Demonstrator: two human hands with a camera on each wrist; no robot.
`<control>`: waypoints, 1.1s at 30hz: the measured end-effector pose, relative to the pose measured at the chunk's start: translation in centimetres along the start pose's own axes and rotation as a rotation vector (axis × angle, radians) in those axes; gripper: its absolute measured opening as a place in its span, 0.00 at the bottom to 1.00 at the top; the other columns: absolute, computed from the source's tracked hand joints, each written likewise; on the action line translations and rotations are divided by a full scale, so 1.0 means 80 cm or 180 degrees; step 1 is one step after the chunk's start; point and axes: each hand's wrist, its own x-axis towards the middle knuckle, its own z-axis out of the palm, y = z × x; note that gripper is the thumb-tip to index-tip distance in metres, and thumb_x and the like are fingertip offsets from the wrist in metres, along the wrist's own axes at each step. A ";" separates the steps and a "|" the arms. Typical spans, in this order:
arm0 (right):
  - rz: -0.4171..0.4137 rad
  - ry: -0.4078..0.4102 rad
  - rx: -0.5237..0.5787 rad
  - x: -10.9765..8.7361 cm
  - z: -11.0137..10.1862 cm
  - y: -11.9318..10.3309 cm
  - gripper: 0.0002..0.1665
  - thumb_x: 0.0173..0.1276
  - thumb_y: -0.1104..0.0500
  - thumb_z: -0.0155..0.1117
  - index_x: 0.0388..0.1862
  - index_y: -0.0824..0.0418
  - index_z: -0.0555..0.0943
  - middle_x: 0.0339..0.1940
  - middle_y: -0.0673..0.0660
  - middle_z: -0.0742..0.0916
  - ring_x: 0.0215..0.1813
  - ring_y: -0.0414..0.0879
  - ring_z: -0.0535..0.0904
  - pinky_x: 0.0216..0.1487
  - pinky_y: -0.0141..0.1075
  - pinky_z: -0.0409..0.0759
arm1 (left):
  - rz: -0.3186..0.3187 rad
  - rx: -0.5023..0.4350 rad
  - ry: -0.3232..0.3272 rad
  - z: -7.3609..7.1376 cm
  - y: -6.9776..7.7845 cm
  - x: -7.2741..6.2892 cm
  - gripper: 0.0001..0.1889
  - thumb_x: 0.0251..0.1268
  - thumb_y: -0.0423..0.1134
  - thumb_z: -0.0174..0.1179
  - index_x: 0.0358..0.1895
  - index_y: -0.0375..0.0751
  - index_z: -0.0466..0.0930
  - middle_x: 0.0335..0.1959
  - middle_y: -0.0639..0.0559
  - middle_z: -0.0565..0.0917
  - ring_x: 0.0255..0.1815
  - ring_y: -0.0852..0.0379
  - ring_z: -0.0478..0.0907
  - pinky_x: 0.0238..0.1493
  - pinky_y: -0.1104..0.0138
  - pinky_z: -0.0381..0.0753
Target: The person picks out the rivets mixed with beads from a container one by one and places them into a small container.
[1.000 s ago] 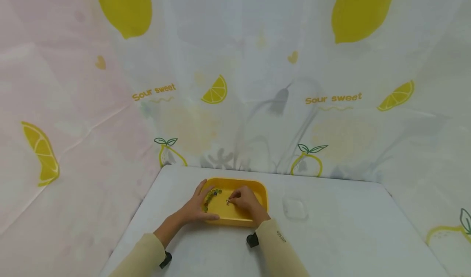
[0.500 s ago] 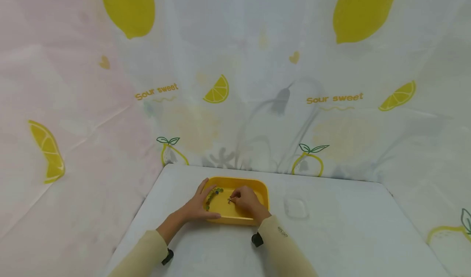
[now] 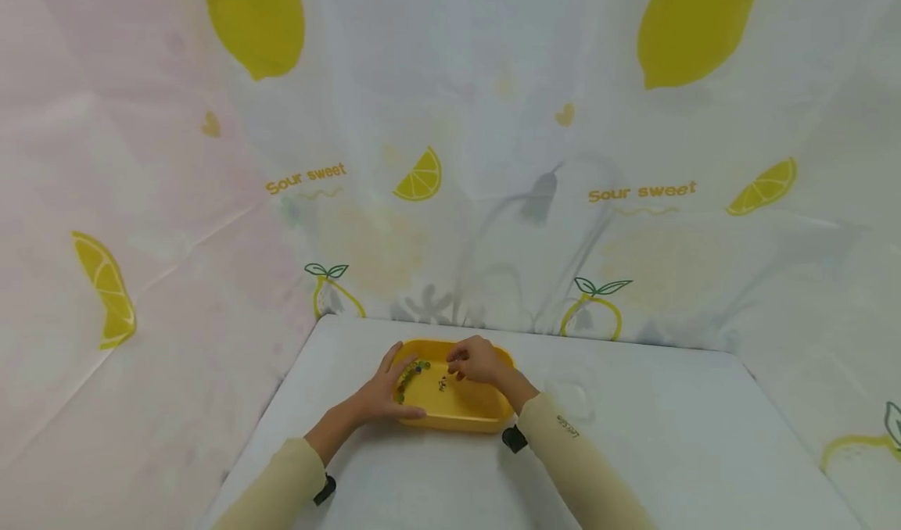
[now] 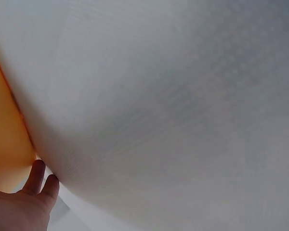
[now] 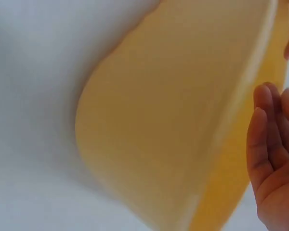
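Observation:
A yellow tray (image 3: 457,423) stands on the white table. Several green glass marbles (image 3: 404,381) lie in a curved row along its left side, with a darker blue one (image 3: 418,370) among them. Near the tray's middle is a small cluster of shiny silvery pieces (image 3: 442,384), too small to identify. My left hand (image 3: 380,393) rests at the tray's left end, fingers spread over the rim and thumb along the front edge. Over the tray's right half hovers my right hand (image 3: 479,360), fingers loosely bent, nothing visible in them; the right wrist view shows these fingers (image 5: 263,96) near the tray wall.
To the right of the tray lies a clear, shallow plastic piece (image 3: 573,399), partly behind the right forearm. A lemon-patterned cloth (image 3: 493,202) rises behind the table's back edge.
My right hand has lifted back and to the right, away from the silvery pieces, which remain in the tray. The left hand has kept its place on the rim.

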 end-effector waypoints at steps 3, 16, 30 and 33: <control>-0.0013 -0.0069 -0.0091 -0.001 -0.011 -0.004 0.11 0.69 0.65 0.64 0.46 0.70 0.85 0.35 0.59 0.91 0.33 0.53 0.88 0.31 0.34 0.84 | 0.0012 -0.0005 0.0037 -0.003 -0.001 0.001 0.57 0.43 0.65 0.74 0.78 0.56 0.54 0.82 0.47 0.34 0.79 0.34 0.50 0.70 0.36 0.61; -0.0024 -0.0058 -0.0313 -0.005 -0.052 -0.005 0.08 0.68 0.60 0.67 0.39 0.63 0.88 0.29 0.53 0.89 0.29 0.45 0.86 0.32 0.33 0.84 | 0.0055 -0.0040 0.0099 -0.012 -0.001 0.006 0.56 0.44 0.64 0.74 0.78 0.54 0.55 0.82 0.48 0.33 0.79 0.35 0.50 0.70 0.36 0.60; 0.0153 0.0239 -0.0247 -0.040 -0.082 0.032 0.08 0.68 0.64 0.65 0.43 0.67 0.86 0.31 0.55 0.89 0.30 0.46 0.84 0.31 0.35 0.83 | 0.0149 -0.0076 0.0157 0.003 0.000 0.007 0.56 0.42 0.63 0.75 0.77 0.57 0.57 0.82 0.46 0.36 0.77 0.33 0.52 0.68 0.35 0.62; 0.0276 0.0227 -0.0080 -0.049 -0.081 0.039 0.10 0.68 0.64 0.65 0.44 0.69 0.86 0.32 0.56 0.89 0.31 0.47 0.84 0.32 0.35 0.84 | 0.0117 -0.0048 0.0134 0.009 -0.008 0.003 0.56 0.41 0.64 0.76 0.76 0.57 0.58 0.82 0.46 0.37 0.77 0.33 0.54 0.68 0.36 0.64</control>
